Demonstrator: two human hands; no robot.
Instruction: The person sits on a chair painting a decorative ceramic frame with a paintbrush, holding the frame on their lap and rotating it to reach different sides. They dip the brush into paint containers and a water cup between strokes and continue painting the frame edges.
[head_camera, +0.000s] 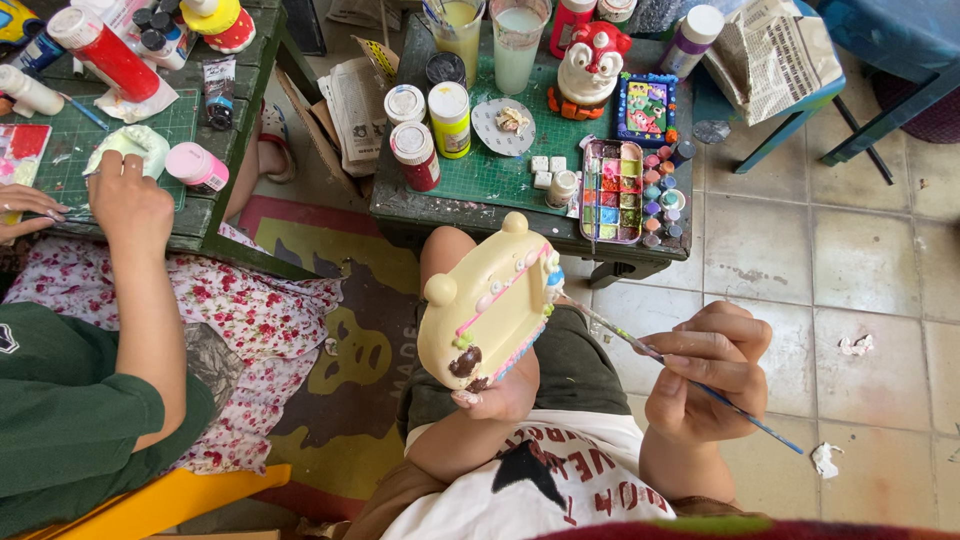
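Note:
My left hand (497, 392) grips a cream plaster figure (485, 305) shaped like a bear-eared frame, with pink and blue trim and a brown blob at its lower corner. It is held tilted over my lap. My right hand (705, 372) pinches a thin paintbrush (640, 345) whose tip touches the figure's right edge. Both hands sit just in front of the low green table (500, 180).
On the green table stand a paint palette (612, 190), small paint pots (663, 190), paint bottles (449, 118), two cups of water (517, 40) and a red-and-white painted figure (590, 65). At left another person's hand (128, 200) works a white piece on a second table (215, 215). Tiled floor lies at right.

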